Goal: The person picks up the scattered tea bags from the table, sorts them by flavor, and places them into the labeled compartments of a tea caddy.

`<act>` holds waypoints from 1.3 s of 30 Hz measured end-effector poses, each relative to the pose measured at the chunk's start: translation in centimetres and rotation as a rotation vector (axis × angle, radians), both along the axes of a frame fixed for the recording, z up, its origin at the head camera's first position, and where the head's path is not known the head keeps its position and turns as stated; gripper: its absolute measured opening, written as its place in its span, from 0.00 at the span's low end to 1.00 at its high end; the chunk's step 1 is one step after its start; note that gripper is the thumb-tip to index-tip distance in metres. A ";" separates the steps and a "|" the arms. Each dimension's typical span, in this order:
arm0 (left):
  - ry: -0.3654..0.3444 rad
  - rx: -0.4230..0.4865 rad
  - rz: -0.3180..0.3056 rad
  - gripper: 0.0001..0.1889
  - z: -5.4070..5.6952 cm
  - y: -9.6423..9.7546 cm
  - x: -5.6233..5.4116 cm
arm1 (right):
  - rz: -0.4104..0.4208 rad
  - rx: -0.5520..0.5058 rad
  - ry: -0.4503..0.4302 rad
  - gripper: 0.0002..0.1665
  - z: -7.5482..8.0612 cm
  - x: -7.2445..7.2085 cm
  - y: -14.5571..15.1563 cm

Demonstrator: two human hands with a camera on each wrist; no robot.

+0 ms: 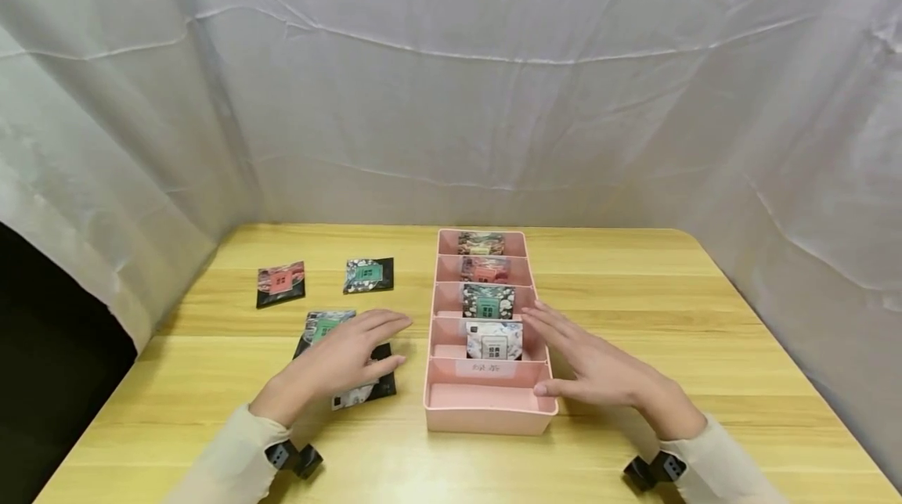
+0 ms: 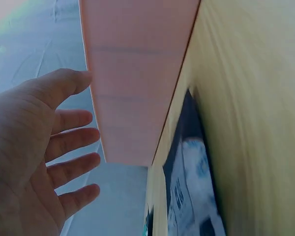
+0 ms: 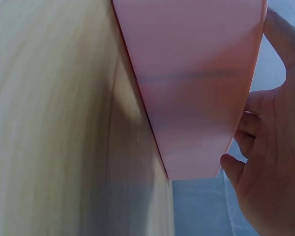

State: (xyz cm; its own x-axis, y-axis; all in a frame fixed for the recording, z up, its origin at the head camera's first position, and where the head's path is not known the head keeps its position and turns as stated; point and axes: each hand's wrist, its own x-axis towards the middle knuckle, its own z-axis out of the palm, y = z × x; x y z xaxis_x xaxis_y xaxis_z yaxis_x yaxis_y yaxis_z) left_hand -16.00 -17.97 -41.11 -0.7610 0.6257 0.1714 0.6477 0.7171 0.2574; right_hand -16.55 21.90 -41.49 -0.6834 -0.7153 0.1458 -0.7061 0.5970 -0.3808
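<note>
A long pink divided box [image 1: 486, 421] stands on the table, its compartments in one row running away from me. Upright in it, from front to back, are a white sachet [image 1: 495, 343], a green-labelled sachet [image 1: 489, 304], a red one [image 1: 485, 272] and a yellowish one [image 1: 481, 243]. The frontmost compartment holds none. My right hand [image 1: 595, 367] is at the box's right rim, fingers loosely extended over the edge and thumb by the front compartment. My left hand [image 1: 338, 359] hovers left of the box with fingers spread, partly hiding a green-labelled sachet [image 1: 330, 322] and a white-and-black sachet [image 1: 355, 397].
Farther back on the left lie a red-labelled sachet [image 1: 280, 282] and another green-labelled sachet [image 1: 368, 275]. A paper label [image 1: 486, 369] is on the divider behind the front compartment. White curtains [image 1: 458, 120] enclose the wooden table [image 1: 648, 277] at the back and sides.
</note>
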 end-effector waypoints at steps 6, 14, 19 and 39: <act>-0.041 -0.018 -0.001 0.32 -0.5 -1.3 0.4 | 0.038 -0.040 -0.055 0.57 -0.3 -0.3 0.2; -0.132 -0.077 0.005 0.39 -1.0 -2.4 0.1 | 0.095 -0.115 -0.153 0.67 -0.3 -0.7 0.7; -0.196 -0.112 0.023 0.43 -1.2 -2.5 -0.1 | 0.108 -0.117 -0.164 0.70 -0.2 -0.8 0.6; -0.129 -0.183 0.075 0.48 -1.3 -2.9 -0.4 | 0.110 -0.107 -0.121 0.70 -0.6 -1.0 0.7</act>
